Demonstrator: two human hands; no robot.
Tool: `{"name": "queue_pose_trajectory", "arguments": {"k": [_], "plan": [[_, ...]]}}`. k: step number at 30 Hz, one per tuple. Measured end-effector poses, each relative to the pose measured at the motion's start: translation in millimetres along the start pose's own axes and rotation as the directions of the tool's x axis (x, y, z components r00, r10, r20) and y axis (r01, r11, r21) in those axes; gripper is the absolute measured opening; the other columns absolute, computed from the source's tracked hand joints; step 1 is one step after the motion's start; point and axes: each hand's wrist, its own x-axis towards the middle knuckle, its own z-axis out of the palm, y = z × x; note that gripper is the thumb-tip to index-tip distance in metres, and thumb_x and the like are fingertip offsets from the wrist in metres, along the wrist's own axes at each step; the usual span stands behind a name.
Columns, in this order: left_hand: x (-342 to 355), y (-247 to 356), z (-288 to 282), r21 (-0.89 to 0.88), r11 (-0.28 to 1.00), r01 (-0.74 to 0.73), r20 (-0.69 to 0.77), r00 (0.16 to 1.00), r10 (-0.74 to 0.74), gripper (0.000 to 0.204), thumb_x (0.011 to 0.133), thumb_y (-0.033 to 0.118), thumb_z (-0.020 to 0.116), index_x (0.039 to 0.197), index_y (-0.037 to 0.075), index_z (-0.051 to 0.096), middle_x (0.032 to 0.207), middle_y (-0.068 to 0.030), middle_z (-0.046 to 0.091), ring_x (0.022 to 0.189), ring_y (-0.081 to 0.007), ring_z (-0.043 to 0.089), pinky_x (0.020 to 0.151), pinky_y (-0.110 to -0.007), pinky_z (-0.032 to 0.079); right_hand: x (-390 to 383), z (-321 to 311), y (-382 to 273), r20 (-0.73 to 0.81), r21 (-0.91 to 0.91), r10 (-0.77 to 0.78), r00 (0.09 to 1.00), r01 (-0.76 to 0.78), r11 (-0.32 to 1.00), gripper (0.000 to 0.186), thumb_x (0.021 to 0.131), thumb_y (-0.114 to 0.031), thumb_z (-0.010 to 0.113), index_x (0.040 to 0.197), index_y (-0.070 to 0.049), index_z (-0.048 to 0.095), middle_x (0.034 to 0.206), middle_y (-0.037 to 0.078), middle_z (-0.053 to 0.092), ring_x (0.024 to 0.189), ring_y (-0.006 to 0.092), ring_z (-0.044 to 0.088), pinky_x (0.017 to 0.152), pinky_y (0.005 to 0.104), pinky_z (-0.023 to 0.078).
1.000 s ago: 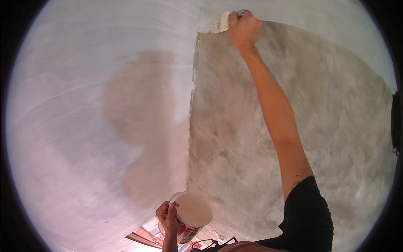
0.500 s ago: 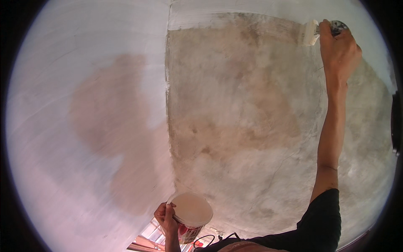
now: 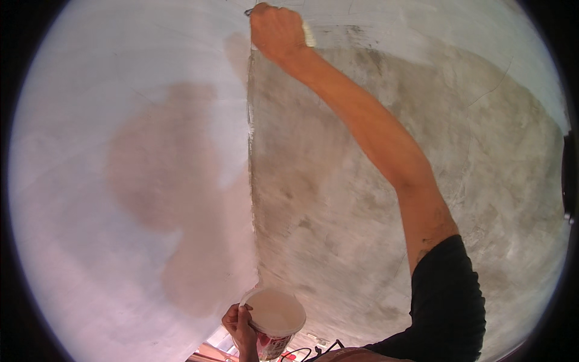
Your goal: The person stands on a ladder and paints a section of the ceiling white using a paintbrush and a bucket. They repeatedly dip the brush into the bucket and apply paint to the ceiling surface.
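Observation:
High up at the wall's corner, my right hand (image 3: pixel 277 33) is closed round a paintbrush. The brush's pale bristles (image 3: pixel 309 34) show to the right of the fist, over white paint along the top of the bare grey-brown wall (image 3: pixel 350 163). Most of its handle is hidden in my fingers. Low at the body, my left hand (image 3: pixel 239 323) grips the rim of a plastic bucket (image 3: pixel 274 312), thumb on the edge. Pale off-white liquid, looking like paint, is inside. The bucket's printed outer side is partly in view.
A white-painted wall (image 3: pixel 66 181) fills the left and meets the bare wall at a vertical corner line. Shadows fall on the white side. A dark object (image 3: pixel 569 175) stands at the far right rim. Below the bucket, a bright, cluttered floor area (image 3: pixel 220 350) shows.
My right hand has swung from the upper right across to the upper left corner with the paintbrush. My left hand and the bucket stay nearly in place, slightly lower in view.

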Motion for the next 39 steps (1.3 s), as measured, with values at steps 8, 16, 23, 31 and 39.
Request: {"name": "queue_pose_trajectory", "arguments": {"k": [8,16,23,31,39], "plan": [[6,22,-27,0.066,0.998,0.020,-0.020,1.000,-0.018,0.025,0.087,0.017,0.058,0.068,0.000,0.056,0.051,0.0059,0.038,0.049,-0.0032,0.031,0.046,-0.021,0.021,3,37,-12,-0.035,0.102,0.268,0.963,-0.264,0.959,0.018,0.075,-0.013,0.063,0.065,0.001,0.059,0.052,0.015,0.057,0.044,0.0296,0.058,0.041,0.0362,0.045],[16,29,-39,0.084,0.996,-0.037,0.019,0.999,0.035,0.024,0.089,0.015,0.056,0.073,-0.003,0.057,0.051,0.0074,0.035,0.048,-0.0016,0.027,0.047,-0.021,0.019,-9,-26,37,-0.081,-0.033,0.393,0.916,-0.397,0.917,0.020,0.074,-0.020,0.062,0.068,-0.001,0.061,0.062,0.020,0.062,0.056,0.0333,0.063,0.054,0.0431,0.050],[39,14,-10,-0.017,1.000,-0.021,0.127,0.992,0.023,0.026,0.089,0.017,0.057,0.073,-0.003,0.056,0.051,0.0074,0.034,0.048,-0.0019,0.025,0.047,-0.022,0.018,-19,-216,98,-0.098,-0.073,0.541,0.835,-0.548,0.833,0.022,0.078,-0.020,0.060,0.065,-0.003,0.064,0.061,0.015,0.063,0.056,0.0314,0.062,0.052,0.0401,0.047],[37,2,16,-0.054,0.997,0.059,0.146,0.988,-0.051,0.026,0.089,0.017,0.058,0.074,-0.004,0.057,0.050,0.0071,0.036,0.048,-0.0019,0.026,0.047,-0.022,0.018,-15,-369,146,-0.076,-0.871,0.142,0.987,-0.135,0.472,0.037,0.082,-0.043,0.064,0.070,-0.007,0.069,0.057,0.007,0.064,0.045,0.0172,0.058,0.046,0.0280,0.047],[20,-2,8,0.005,0.995,0.097,0.127,0.987,-0.097,0.023,0.087,0.016,0.060,0.075,-0.004,0.061,0.052,0.0061,0.040,0.048,-0.0025,0.031,0.049,-0.020,0.023,-17,-192,93,0.026,-0.588,0.140,0.990,-0.098,0.803,0.010,0.075,-0.012,0.058,0.071,-0.003,0.058,0.060,0.016,0.061,0.055,0.0340,0.061,0.053,0.0432,0.050]]}}
